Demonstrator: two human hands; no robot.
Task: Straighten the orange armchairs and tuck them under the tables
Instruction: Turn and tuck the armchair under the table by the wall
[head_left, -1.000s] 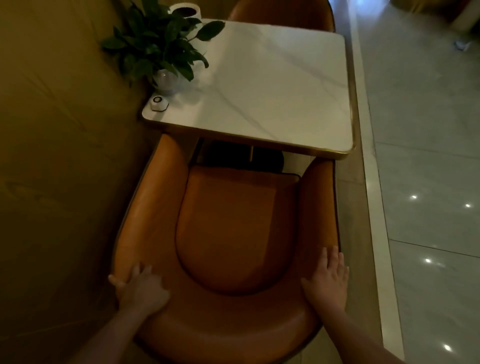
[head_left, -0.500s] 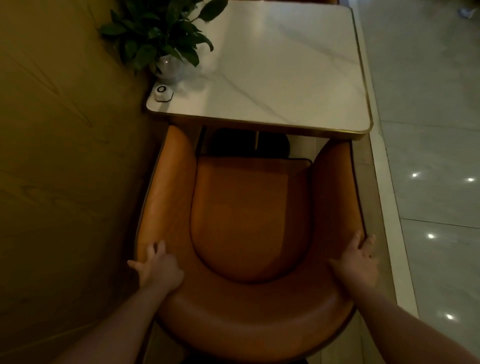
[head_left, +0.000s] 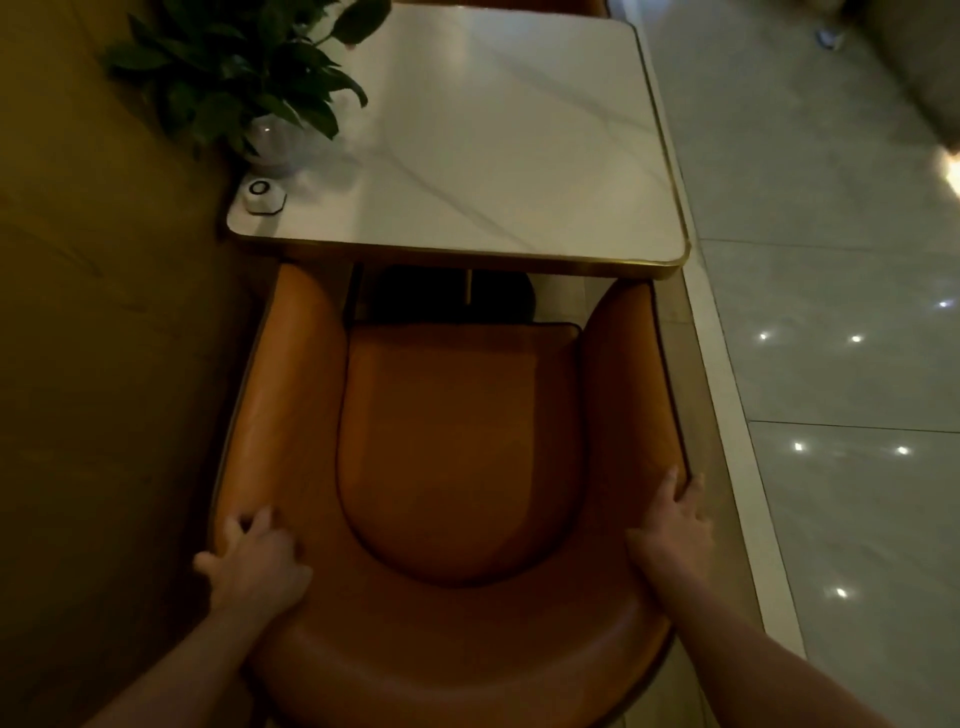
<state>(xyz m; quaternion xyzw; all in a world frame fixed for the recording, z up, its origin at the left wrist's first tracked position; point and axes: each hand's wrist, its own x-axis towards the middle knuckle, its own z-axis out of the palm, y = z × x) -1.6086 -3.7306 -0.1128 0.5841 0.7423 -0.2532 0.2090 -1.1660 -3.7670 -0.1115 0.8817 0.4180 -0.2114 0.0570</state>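
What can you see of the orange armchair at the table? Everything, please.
The orange armchair is a rounded tub in smooth, leather-like upholstery, with a curved back-and-arm rim, dark piping and a separate seat cushion. It stands upright facing the table, arm tips at its gold edge, seat not under it. A wall is close on its left. The left hand and right hand rest on its rim, one each side.

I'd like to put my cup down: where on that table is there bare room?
The marble table is bare from its middle to the right rim, far edge to near edge. Crowded only at the left, by the wall: a potted plant with a small white call button before it.
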